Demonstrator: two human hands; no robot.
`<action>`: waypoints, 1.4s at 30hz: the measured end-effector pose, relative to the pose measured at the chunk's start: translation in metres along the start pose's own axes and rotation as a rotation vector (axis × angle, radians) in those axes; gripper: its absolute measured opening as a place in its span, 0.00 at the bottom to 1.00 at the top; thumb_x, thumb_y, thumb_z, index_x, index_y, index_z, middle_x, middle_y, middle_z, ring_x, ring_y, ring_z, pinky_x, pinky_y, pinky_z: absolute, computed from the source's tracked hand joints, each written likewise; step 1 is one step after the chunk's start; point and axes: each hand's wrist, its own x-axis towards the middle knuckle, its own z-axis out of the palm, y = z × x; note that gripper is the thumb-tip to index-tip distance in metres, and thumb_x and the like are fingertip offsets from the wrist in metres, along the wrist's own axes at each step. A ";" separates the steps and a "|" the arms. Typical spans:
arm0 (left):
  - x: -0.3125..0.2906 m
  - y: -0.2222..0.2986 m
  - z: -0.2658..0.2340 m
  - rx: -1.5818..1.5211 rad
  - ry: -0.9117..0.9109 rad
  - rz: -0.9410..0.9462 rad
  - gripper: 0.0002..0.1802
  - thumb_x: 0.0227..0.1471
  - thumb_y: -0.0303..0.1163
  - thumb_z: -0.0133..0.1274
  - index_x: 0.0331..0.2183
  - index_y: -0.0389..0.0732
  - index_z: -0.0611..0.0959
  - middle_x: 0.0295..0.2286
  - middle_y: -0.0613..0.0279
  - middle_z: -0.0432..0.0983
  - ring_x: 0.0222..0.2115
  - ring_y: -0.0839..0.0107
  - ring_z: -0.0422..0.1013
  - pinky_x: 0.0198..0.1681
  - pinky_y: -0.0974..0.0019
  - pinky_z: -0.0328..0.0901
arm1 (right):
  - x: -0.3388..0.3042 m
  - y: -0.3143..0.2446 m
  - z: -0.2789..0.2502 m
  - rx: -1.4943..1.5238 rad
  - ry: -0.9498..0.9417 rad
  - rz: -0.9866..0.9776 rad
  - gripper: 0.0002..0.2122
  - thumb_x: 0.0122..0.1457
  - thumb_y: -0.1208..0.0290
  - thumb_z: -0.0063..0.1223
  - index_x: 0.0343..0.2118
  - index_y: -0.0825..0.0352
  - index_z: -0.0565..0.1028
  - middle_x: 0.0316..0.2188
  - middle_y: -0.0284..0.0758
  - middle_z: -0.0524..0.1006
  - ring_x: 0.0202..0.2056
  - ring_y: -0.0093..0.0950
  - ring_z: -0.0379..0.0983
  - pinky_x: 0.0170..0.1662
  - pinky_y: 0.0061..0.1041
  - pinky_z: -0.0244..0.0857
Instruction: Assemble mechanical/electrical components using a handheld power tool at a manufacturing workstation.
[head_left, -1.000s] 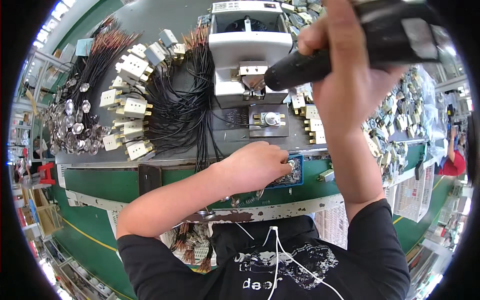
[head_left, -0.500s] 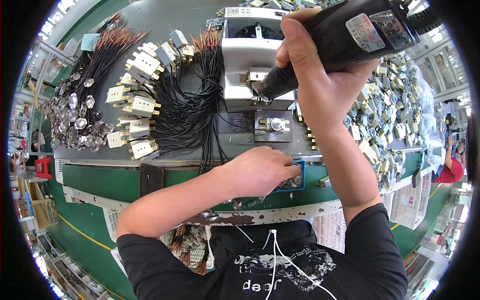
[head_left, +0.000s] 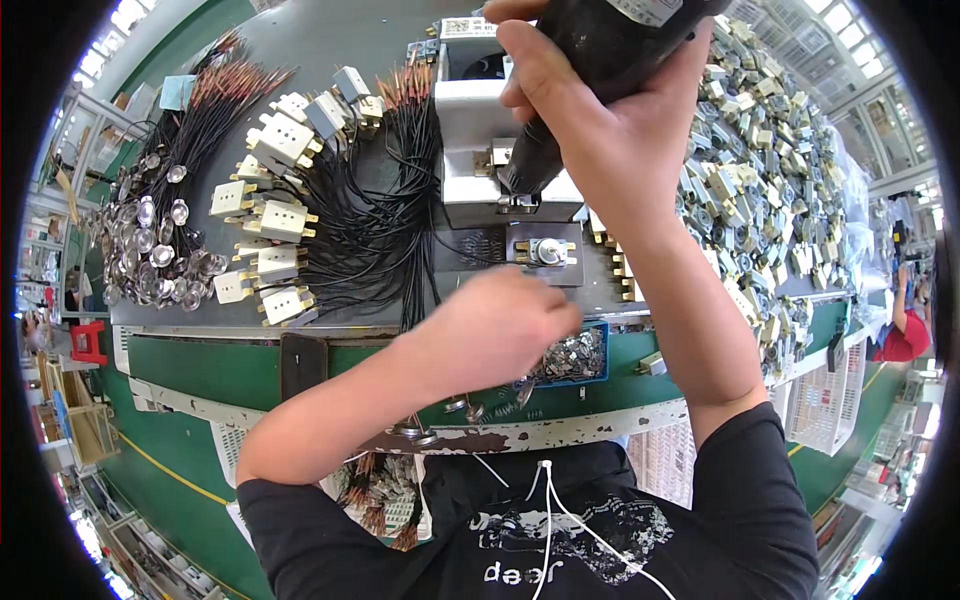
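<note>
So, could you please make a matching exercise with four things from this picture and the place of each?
Things:
1. black power screwdriver
2. blue tray
3. cream plug blocks
4. black wires

Places:
a. left part of the bench
b. in the right hand
c. bench middle, beside the plug blocks
d. next to the left hand

Pairs: 1-b, 2-d, 3-a, 4-c

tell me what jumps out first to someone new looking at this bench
The right hand grips a black power screwdriver at top centre, its tip down on a white fixture. Below it, the left hand hovers over a blue tray of small metal parts. Black wires fan out on the left.
</note>
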 end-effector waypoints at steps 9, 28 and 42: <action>-0.008 -0.038 -0.003 0.252 0.390 -0.195 0.08 0.48 0.33 0.65 0.29 0.45 0.81 0.27 0.67 0.78 0.33 0.65 0.75 0.38 0.58 0.66 | -0.024 -0.025 -0.021 -0.022 -0.070 0.019 0.07 0.57 0.86 0.62 0.37 0.73 0.78 0.27 0.34 0.80 0.26 0.20 0.77 0.29 0.18 0.69; -0.009 -0.050 0.015 0.161 0.366 -0.128 0.07 0.46 0.30 0.64 0.31 0.46 0.85 0.37 0.67 0.81 0.37 0.64 0.76 0.40 0.59 0.70 | -0.041 0.013 -0.029 -0.179 -0.113 -0.056 0.08 0.56 0.85 0.65 0.37 0.72 0.78 0.29 0.32 0.81 0.25 0.18 0.76 0.28 0.18 0.70; 0.000 -0.051 0.001 0.177 0.075 -0.357 0.17 0.55 0.42 0.60 0.34 0.35 0.79 0.31 0.52 0.79 0.34 0.51 0.78 0.36 0.52 0.73 | -0.039 0.015 -0.019 0.017 -0.193 0.015 0.07 0.54 0.86 0.64 0.35 0.72 0.77 0.28 0.33 0.81 0.25 0.18 0.75 0.28 0.18 0.70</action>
